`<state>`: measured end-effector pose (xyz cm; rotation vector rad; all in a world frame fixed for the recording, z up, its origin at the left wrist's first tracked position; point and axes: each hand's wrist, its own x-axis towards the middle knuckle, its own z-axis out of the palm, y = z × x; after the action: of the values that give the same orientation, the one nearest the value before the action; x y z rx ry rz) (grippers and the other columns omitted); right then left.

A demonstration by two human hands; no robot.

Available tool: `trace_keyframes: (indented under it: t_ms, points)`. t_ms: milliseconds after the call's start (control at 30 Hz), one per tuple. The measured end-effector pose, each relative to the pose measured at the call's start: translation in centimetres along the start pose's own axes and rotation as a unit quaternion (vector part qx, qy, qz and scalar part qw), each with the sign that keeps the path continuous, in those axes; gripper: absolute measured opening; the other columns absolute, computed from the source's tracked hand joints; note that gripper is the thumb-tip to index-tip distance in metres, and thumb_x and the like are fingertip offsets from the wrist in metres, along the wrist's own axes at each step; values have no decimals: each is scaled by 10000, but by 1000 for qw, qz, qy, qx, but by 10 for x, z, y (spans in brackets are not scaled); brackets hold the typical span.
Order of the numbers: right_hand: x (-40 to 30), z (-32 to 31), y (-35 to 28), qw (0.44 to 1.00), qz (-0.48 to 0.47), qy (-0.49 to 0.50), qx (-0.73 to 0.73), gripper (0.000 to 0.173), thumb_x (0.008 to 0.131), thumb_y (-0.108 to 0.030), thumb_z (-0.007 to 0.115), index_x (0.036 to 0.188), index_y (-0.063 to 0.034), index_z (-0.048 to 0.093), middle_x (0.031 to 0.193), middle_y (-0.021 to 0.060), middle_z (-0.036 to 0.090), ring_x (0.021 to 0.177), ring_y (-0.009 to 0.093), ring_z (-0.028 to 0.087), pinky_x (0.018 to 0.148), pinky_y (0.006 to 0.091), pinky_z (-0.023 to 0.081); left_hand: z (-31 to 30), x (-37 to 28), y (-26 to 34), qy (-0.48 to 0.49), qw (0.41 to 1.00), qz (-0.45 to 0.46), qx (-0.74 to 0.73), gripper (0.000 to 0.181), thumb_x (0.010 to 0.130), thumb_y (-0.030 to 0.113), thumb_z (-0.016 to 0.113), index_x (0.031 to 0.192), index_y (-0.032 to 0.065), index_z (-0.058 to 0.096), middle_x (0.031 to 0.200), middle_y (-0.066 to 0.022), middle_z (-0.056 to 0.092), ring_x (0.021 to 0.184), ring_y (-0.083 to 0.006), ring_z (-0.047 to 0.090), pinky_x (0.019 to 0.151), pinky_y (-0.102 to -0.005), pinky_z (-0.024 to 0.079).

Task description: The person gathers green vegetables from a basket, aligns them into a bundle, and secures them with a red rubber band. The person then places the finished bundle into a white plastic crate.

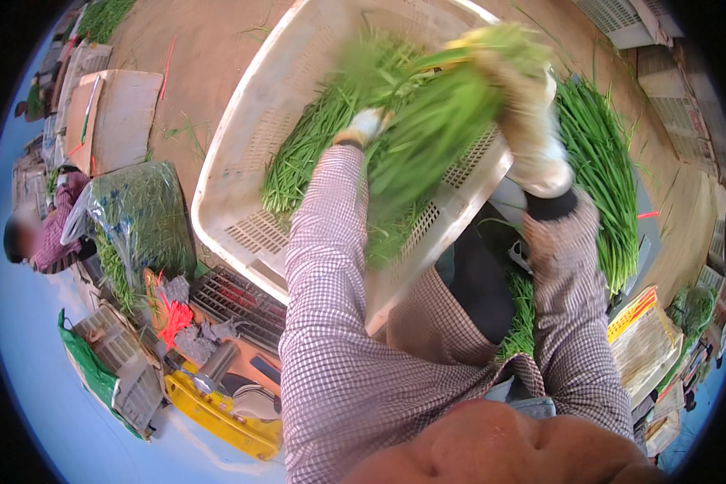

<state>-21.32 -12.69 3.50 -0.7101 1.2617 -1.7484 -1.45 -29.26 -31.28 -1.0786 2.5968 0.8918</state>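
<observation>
My right hand, in a soiled white glove, grips a bunch of long green chive-like leaves above the right side of a white plastic crate. The hand and bunch are blurred. My left hand, also in a white glove, reaches into the crate among the loose cut greens. Its fingers are partly hidden by leaves, so I cannot tell whether they hold any. Slots pierce the crate's walls and floor. Beyond my right wrist lies a thick pile of long green leaves on a grey surface.
At left stands a clear plastic bag of greens, near another person. Below it are red ties, a metal cylinder and a yellow plastic container. Cardboard and more crates stand around the dirt floor.
</observation>
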Motion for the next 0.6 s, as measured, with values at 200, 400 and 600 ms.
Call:
trace_keyframes:
  t_ms: [200, 400, 600]
  points:
    - [-16, -66, -53, 968, -141, 55, -200, 247, 905, -154, 744, 1125, -70, 667, 1026, 15, 695, 900, 109, 641, 806, 249, 506, -7, -70, 23, 236, 959, -14, -153, 297, 976, 237, 520, 1090, 37, 707, 1042, -166, 709, 981, -304, 653, 914, -372, 508]
    - [-89, -42, -98, 765, -466, 118, -428, 259, 878, -186, 781, 1093, -71, 692, 1058, 67, 713, 939, 183, 679, 840, 310, 546, -148, -298, 252, 359, 750, 76, -551, 399, 1021, 367, 508, 1021, 20, 705, 1017, -117, 723, 925, -238, 673, 876, -398, 526]
    - [-243, 6, -136, 722, -487, -146, -468, 296, 917, -178, 703, 1187, -62, 658, 1097, 57, 702, 1034, 255, 669, 986, 432, 501, -137, -365, 366, -75, 432, 205, -875, 871, 917, 721, 465, 1423, 12, 463, 1300, -177, 617, 1127, -269, 628, 911, -415, 548]
